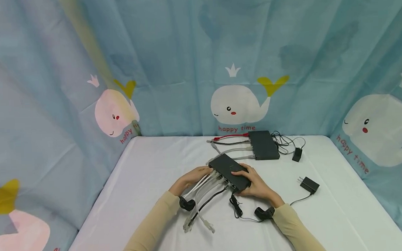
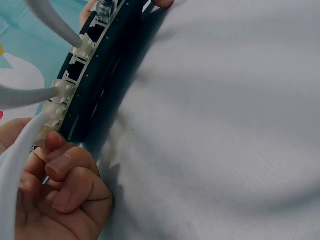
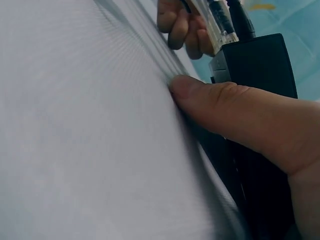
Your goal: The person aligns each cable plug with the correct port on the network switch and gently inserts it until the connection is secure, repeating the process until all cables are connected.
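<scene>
A black network switch is held tilted above the white table by the right hand, whose thumb presses along one face in the right wrist view. At the opposite end, the left hand pinches the plug of a white network cable at the last port; curled fingers partly hide the plug. More white cables and one black cable run from the port side, their loose plugs hanging toward the near table. Two ports between the plugs show as bare sockets in the left wrist view.
Behind lies a second black switch with red, black and grey cables. Its coiled cord leads to a power adapter. Another adapter with prongs lies at right, its cord passing the right wrist. A whale-print curtain borders the table.
</scene>
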Demonstrator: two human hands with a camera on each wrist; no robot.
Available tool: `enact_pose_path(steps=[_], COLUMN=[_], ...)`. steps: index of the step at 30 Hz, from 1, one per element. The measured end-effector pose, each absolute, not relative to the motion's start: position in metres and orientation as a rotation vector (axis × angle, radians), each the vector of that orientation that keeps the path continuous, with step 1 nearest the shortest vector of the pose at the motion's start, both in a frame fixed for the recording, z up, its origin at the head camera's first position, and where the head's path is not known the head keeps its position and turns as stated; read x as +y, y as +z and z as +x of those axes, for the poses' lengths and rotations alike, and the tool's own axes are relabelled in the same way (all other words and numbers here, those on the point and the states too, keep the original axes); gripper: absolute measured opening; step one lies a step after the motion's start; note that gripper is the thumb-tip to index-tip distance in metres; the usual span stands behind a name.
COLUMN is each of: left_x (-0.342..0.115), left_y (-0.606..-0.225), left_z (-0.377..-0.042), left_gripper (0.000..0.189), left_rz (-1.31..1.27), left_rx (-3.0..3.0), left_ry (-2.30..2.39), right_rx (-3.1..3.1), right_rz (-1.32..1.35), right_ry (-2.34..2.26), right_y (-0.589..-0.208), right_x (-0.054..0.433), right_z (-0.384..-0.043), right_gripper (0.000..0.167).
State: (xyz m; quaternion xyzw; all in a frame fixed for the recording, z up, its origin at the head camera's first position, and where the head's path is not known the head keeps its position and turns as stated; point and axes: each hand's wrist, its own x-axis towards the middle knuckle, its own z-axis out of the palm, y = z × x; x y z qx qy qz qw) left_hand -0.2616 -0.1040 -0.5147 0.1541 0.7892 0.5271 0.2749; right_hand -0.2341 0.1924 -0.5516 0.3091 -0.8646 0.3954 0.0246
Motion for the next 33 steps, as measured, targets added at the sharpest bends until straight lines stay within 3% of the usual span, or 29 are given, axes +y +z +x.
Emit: enact_pose_path(steps=[28,33], left_x=[-0.103,-0.103], left_y=[-0.501,-0.5], left_z=[-0.239,-0.237], left_gripper=[0.039,0.028], left_rz=[0.681,0.669], left_rx=[2.439,2.419], left_ry=[1.071,1.104], right_rx=[-2.713,-2.723], right_rz=[1.202,1.244], right_ry=[1.15,1.111], right_y=[-0.542,-0.54], right_x=[0.208,0.21], right_z=[-0.214,-0.211], right_gripper=[0.074,0.071])
